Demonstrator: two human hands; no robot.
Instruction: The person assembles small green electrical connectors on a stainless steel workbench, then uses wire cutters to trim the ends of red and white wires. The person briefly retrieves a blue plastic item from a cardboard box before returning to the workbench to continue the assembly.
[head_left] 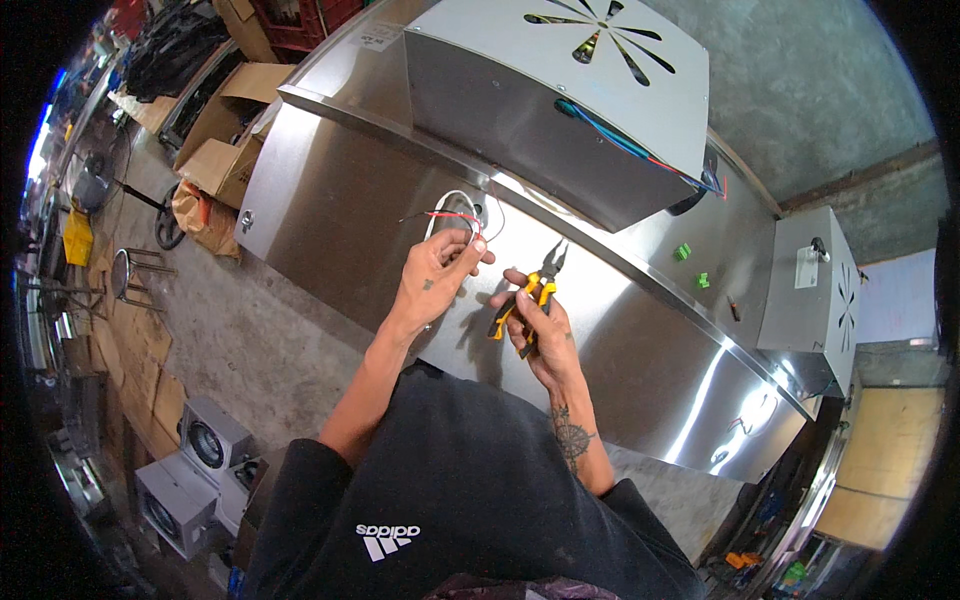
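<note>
My left hand (440, 275) is closed, pinching a looped white cable (431, 222) whose thin red and dark inner wires stick out to the left. Behind the loop, the cable comes near a small dark hole in the shiny metal panel (350, 190). In my right hand (545, 335) is a pair of pliers (549, 272) with yellow and black handles. Its jaws point up and away from me, apart from the cable. The fingers wrap round the handles, and the tips of the left fingers are partly hidden by the wire.
A grey metal box (520, 120) with petal-shaped vents and blue and red wires stands beyond the panel. Green connectors (682, 252) and a small screwdriver (734, 310) lie on the ledge to the right. Cardboard boxes (215, 165), a stool (130, 275) and grey box-shaped units (180, 500) stand on the left.
</note>
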